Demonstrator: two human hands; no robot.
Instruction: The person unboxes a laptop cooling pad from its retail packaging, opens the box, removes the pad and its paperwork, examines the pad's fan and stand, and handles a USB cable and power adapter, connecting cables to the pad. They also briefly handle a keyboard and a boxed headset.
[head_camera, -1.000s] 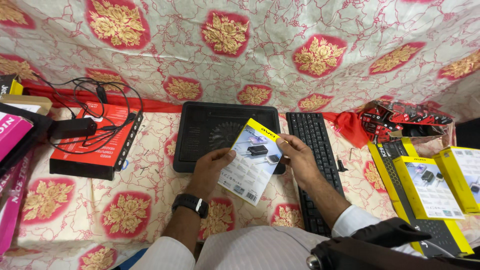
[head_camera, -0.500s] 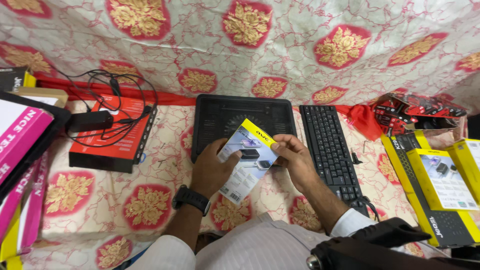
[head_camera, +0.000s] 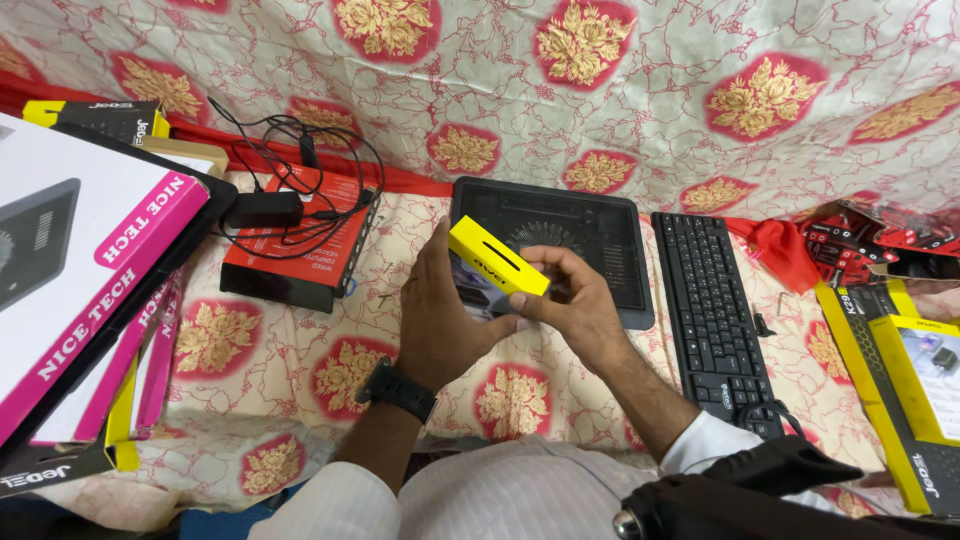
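Both hands hold a small yellow and white product box (head_camera: 497, 268) over the patterned cloth. The box is tilted, so its yellow end faces me. My left hand (head_camera: 440, 310), with a black watch on the wrist, wraps around the box's left side and back. My right hand (head_camera: 568, 305) pinches the box's right lower edge with thumb and fingers. Just behind the box lies a black laptop cooling pad (head_camera: 600, 235).
A black keyboard (head_camera: 716, 300) lies to the right. A red box (head_camera: 300, 245) with a black adapter and tangled cables sits to the left. Pink and white boxes (head_camera: 90, 270) are stacked at far left, yellow boxes (head_camera: 915, 380) at far right. A black bag (head_camera: 760, 500) rests on my lap.
The box has been turned from showing its printed face to showing its yellow end. The view has shifted left, bringing the pink and white boxes further into frame.
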